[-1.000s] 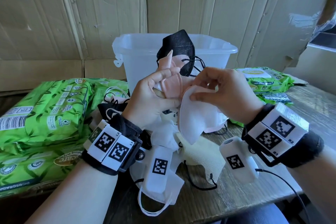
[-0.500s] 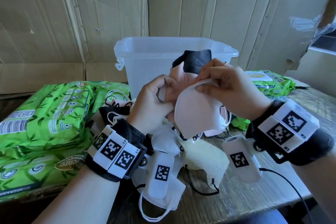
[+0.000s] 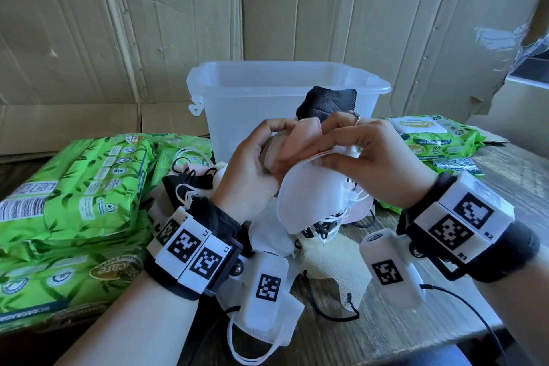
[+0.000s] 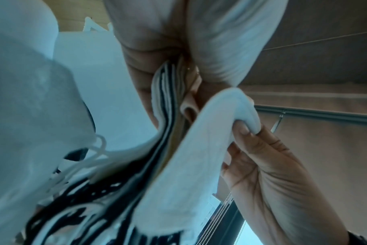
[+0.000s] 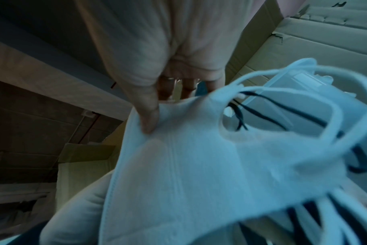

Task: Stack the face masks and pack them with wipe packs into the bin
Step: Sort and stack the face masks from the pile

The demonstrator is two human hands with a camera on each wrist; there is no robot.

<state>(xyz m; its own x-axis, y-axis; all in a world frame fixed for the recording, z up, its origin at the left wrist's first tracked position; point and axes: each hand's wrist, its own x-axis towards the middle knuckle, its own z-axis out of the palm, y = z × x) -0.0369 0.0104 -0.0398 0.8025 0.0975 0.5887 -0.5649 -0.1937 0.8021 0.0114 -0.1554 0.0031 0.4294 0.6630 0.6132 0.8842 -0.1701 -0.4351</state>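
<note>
My left hand grips a stack of face masks, pink, white and black, held upright in front of the clear plastic bin. A black mask sticks up behind the stack. My right hand pinches a white mask by its top edge and holds it against the front of the stack. In the left wrist view the stacked mask edges sit between my fingers, with the white mask beside them. The right wrist view shows my thumb on the white mask.
Loose masks lie in a heap on the wooden table under my hands. Green wipe packs are piled at the left and more wipe packs lie right of the bin. Cardboard walls stand behind.
My right hand has lifted the white mask up against the stack. The stack has tilted, so the black mask sticks up less. Both hands sit slightly lower and closer together.
</note>
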